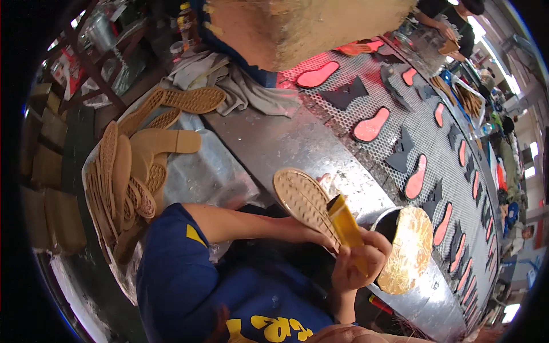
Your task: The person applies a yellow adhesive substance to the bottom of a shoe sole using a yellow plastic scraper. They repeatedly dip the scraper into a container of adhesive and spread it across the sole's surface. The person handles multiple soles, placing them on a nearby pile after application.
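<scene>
The left hand (317, 234) grips a tan ridged rubber shoe sole (303, 200). The right hand (357, 260) clasps a yellow flat brush (346, 226) on it. A stack of tan soles (128, 177) waits untreated nearby, so most seems left.

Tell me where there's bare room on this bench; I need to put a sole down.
Free: the bare steel benchtop between the grey cloth, the mesh conveyor and the held sole. Crowded: the sole pile at left, and the glue pot beside the hands.
</scene>
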Demonstrator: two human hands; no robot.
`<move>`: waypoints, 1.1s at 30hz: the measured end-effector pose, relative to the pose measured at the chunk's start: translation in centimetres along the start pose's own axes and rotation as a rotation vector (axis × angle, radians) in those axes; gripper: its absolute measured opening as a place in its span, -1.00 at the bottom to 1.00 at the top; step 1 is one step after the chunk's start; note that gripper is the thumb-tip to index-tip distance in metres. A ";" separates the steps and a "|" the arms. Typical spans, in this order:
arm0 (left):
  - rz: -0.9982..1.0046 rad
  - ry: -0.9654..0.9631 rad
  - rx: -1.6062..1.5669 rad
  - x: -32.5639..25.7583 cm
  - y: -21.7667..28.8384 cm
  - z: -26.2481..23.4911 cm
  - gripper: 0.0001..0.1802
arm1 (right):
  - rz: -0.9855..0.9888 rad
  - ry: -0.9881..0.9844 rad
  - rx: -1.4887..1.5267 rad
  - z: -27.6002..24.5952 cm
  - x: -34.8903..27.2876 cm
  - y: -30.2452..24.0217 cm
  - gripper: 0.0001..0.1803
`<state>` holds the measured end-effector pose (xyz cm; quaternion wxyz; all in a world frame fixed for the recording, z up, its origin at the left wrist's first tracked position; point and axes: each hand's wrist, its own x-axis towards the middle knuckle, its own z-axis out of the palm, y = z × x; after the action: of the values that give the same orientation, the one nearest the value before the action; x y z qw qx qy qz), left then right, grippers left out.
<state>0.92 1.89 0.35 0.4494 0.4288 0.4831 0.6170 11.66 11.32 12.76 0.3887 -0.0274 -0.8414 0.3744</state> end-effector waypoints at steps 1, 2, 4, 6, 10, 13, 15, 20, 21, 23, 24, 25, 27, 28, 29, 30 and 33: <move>-0.129 -0.023 -0.117 -0.3 0.3 0.1 -0.43 | 0.004 0.026 -0.051 -0.5 0.1 0.3 -0.79; -0.134 0.036 -0.342 -0.1 0.6 0.2 -0.39 | 0.010 0.053 -0.104 -1.1 0.4 0.8 -0.80; -0.141 0.122 -0.677 0.4 1.1 0.2 -0.31 | 0.027 0.088 -0.135 -1.8 0.9 1.6 -0.81; -0.112 0.109 -0.808 1.1 2.7 -0.1 -0.25 | 0.083 0.074 -0.069 -3.2 1.3 2.7 -0.79; -0.219 0.009 -0.911 2.2 2.7 0.4 -0.19 | 0.064 0.042 -0.134 -5.0 0.9 5.5 -0.77; -0.221 -0.132 -1.175 2.2 1.8 0.5 -0.20 | 0.054 0.022 -0.241 -4.8 1.0 7.2 -0.78; -0.232 -0.221 -1.308 2.2 1.3 0.4 -0.20 | 0.157 0.004 -0.204 -4.7 0.3 8.0 -0.77; -0.227 -0.183 -1.368 2.9 -0.7 0.1 -0.11 | -0.185 -0.128 -0.210 -2.0 -2.8 4.8 -0.81; -0.177 -0.191 -1.362 3.5 -0.2 0.4 -0.10 | -0.236 -0.126 -0.144 -1.4 -3.4 3.5 -0.83; -0.206 -0.175 -1.505 3.4 1.7 1.1 -0.16 | -0.144 -0.219 0.050 -2.2 -3.7 3.0 -0.81; -0.312 -0.064 -1.354 3.1 1.4 1.1 -0.15 | -0.082 -0.219 0.136 -2.8 -3.4 4.6 -0.80; -0.416 0.048 -1.198 2.5 1.0 1.1 -0.14 | -0.017 -0.218 0.224 -3.9 -3.0 6.3 -0.78; -0.378 -0.042 -1.174 2.1 0.2 1.1 -0.16 | 0.262 -0.085 0.163 -5.9 -1.3 7.3 -0.76; -0.325 -0.127 -1.224 2.7 0.5 1.2 -0.18 | 0.186 0.090 -0.016 -6.0 -1.3 9.0 -0.78; -0.262 -0.194 -1.268 3.0 0.8 1.1 -0.19 | 0.078 0.107 -0.302 -6.7 -0.5 10.5 -0.80; -0.252 -0.180 -1.302 3.3 1.4 1.5 -0.21 | 0.120 0.159 -0.294 -6.5 -0.4 10.7 -0.81; -0.248 -0.174 -1.329 3.4 0.5 1.6 -0.23 | -0.012 -0.044 -0.518 -5.4 -1.5 8.6 -0.83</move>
<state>1.58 5.43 1.43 0.7220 0.0509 0.0092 0.6900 14.25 20.30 8.47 0.3526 -0.1128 -0.9176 0.1444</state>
